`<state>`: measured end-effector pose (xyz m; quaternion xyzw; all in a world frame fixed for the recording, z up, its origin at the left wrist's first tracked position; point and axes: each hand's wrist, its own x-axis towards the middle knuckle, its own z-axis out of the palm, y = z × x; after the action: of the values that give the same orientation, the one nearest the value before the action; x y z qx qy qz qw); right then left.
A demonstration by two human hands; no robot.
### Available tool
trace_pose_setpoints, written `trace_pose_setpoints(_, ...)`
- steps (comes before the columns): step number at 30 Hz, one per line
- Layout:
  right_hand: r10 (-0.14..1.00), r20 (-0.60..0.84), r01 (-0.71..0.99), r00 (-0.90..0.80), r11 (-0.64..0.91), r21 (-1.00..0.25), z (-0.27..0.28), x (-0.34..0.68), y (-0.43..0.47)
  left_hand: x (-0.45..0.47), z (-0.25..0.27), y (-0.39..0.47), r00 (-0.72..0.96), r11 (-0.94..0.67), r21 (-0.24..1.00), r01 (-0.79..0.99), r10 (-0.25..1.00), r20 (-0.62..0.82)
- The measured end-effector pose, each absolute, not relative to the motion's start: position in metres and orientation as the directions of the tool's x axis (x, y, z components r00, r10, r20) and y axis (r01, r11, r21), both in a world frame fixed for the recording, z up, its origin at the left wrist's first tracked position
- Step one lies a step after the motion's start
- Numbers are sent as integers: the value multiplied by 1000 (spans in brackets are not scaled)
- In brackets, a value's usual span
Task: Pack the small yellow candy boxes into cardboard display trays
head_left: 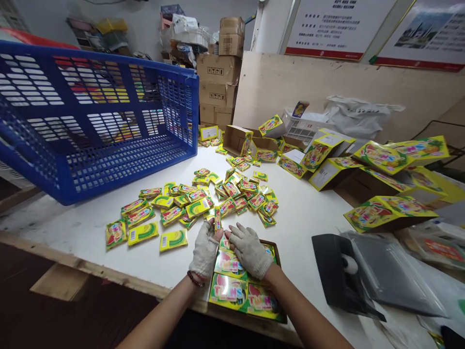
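Note:
Both my hands wear pale knitted gloves with bare fingertips. My left hand (pixel 204 252) pinches a small yellow-green fruit-print packet (pixel 218 219), held on edge at the far left corner of an open display box (pixel 282 304). Inside that box, packets (pixel 228 290) of the same print lie flat in rows. Over its far part my right hand (pixel 251 251) rests with fingers extended, palm down on the packets, hiding some of them. Just beyond my hands, a loose heap of packets (pixel 199 207) spreads across the white table (pixel 290 223).
A blue plastic crate (pixel 134 167) lies on its side at the left. Several open fruit-print cartons (pixel 327 177) are piled at the back right. A black tape dispenser (pixel 337 271) stands right of my hands, beside clear plastic bags (pixel 392 271). Brown cardboard boxes (pixel 218 87) are stacked behind.

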<state>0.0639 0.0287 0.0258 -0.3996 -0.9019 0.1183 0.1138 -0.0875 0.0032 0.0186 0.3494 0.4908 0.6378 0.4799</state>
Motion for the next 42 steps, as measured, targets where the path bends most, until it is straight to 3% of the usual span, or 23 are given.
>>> trace_pose_setpoints(2, 780, 102, 709, -618, 608, -358, 24, 66, 29, -88, 18, 0, -262, -76, 985, -153, 964, 34)
trace_pose_setpoints(4, 826, 156, 661, -542, 533, -528, 21, 69, 29, -88, 17, -6, -267, -143, 986, 81, 950, 160)
trace_pose_setpoints(7, 912, 272, 367, -307, 377, -850, 21, 68, 20, -85, 19, -19, -295, -246, 872, 424, 872, 390)
trace_pose_setpoints(10, 963, 195, 112, -186, 218, -970, 37, 63, -1, -78, 27, -34, -204, -320, 745, 585, 831, 518)
trace_pose_setpoints(12, 983, 111, 146, -150, 133, -980, 56, 68, -13, -78, 34, -42, -12, -378, 681, 627, 869, 494)
trace_pose_setpoints(15, 992, 48, 320, -113, 82, -944, 80, 97, -18, -96, 45, -45, 212, -390, 611, 689, 914, 345)
trace_pose_setpoints(20, 919, -126, 611, -373, 141, -779, 92, 147, -23, -181, 32, -22, 85, -189, 552, 812, 975, 207)
trace_pose_setpoints(23, 831, -239, 717, -502, 246, -652, 83, 145, -34, -226, 10, -13, -10, 7, 335, 942, 1000, 8)
trace_pose_setpoints(25, 822, -220, 747, -526, 322, -582, 73, 135, -41, -241, 1, -17, -51, 65, 285, 956, 997, -55)
trace_pose_setpoints(26, 826, -186, 750, -532, 357, -558, 68, 130, -46, -242, 0, -21, -66, 79, 351, 933, 997, -50)
trace_pose_setpoints(28, 845, -110, 757, -523, 401, -515, 58, 123, -55, -232, 2, -29, -138, 128, 624, 771, 990, -33)
trace_pose_setpoints(30, 871, -39, 782, -490, 420, -462, 49, 119, -64, -210, 10, -36, -203, 169, 898, 407, 975, -91)
trace_pose_setpoints(31, 881, -12, 798, -473, 423, -429, 46, 118, -69, -196, 16, -38, -203, 173, 958, 227, 971, -128)
trace_pose_setpoints(34, 884, 21, 820, -466, 441, -366, 41, 118, -77, -149, 34, -43, -98, 216, 965, -147, 968, -232)
trace_pose_setpoints(37, 897, 43, 790, -440, 409, -456, 41, 121, -73, -106, 49, -47, 148, 360, 819, -447, 932, -330)
trace_pose_setpoints(39, 934, 95, 716, -345, 327, -617, 45, 123, -65, -82, 56, -51, 282, 408, 773, -486, 910, -303)
trace_pose_setpoints(42, 971, 63, 448, -229, 162, -879, 61, 126, -51, -54, 61, -57, 352, 330, 884, -332, 912, -209)
